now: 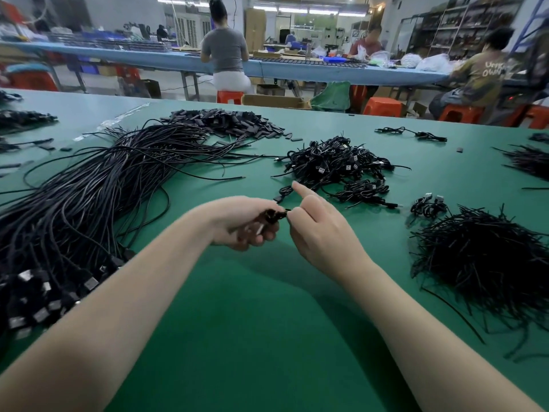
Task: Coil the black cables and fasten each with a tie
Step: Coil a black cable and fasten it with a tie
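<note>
I see the left hand (246, 223) gripping a small coiled black cable (271, 216) above the green table (252, 322), steadying it while the right hand (318, 230) pinches the tie end at the coil, index finger raised. I judge the tie is being twisted shut; uncoiled cables (98, 185) lie left, finished bundles (335, 165) ahead.
</note>
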`<state>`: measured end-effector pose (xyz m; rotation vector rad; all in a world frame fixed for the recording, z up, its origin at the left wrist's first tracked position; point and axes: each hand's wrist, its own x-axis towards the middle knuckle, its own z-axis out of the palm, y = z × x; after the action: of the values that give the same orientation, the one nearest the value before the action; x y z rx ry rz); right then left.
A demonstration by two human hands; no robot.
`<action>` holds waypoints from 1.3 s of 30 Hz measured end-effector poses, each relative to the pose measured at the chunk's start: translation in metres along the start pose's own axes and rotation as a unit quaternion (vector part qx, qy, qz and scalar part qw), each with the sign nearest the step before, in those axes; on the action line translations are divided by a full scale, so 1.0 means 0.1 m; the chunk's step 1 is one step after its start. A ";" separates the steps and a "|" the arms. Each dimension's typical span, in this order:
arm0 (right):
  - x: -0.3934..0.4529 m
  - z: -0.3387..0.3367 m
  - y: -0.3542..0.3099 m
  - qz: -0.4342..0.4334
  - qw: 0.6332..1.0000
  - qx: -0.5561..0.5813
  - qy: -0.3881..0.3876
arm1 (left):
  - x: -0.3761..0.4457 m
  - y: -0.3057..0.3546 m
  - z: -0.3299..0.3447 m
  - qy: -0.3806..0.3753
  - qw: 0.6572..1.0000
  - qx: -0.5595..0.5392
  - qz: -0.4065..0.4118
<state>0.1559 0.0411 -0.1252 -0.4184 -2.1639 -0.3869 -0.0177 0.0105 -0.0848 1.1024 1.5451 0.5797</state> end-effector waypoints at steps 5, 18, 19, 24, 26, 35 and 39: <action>0.20 -0.10 -0.07 0.215 0.958 0.183 0.050 | -0.14 0.10 -0.12 -0.003 0.982 -0.074 0.175; 0.42 -0.35 -0.02 0.409 0.844 0.347 -0.017 | -0.27 0.23 0.04 0.183 0.895 -0.008 0.406; 0.41 -0.34 -0.01 0.412 0.851 0.324 -0.020 | -0.27 0.23 0.05 0.187 0.894 -0.003 0.407; 0.42 -0.37 -0.02 0.366 0.908 0.202 0.012 | -0.28 0.24 0.12 0.210 0.899 -0.012 0.383; 0.43 -0.41 -0.02 0.267 0.956 0.116 0.030 | -0.31 0.28 0.14 0.179 0.925 -0.052 0.331; 0.39 -0.44 0.04 0.141 0.983 0.083 0.085 | -0.45 0.31 0.11 0.088 0.953 0.016 0.290; 0.40 -0.45 0.06 0.138 0.983 0.073 0.094 | -0.46 0.36 0.17 0.063 0.954 -0.096 0.277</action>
<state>0.1676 0.0343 -0.0667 -0.5674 -1.9035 -0.1053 0.0094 -0.0169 -0.0375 1.3715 1.2412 1.1749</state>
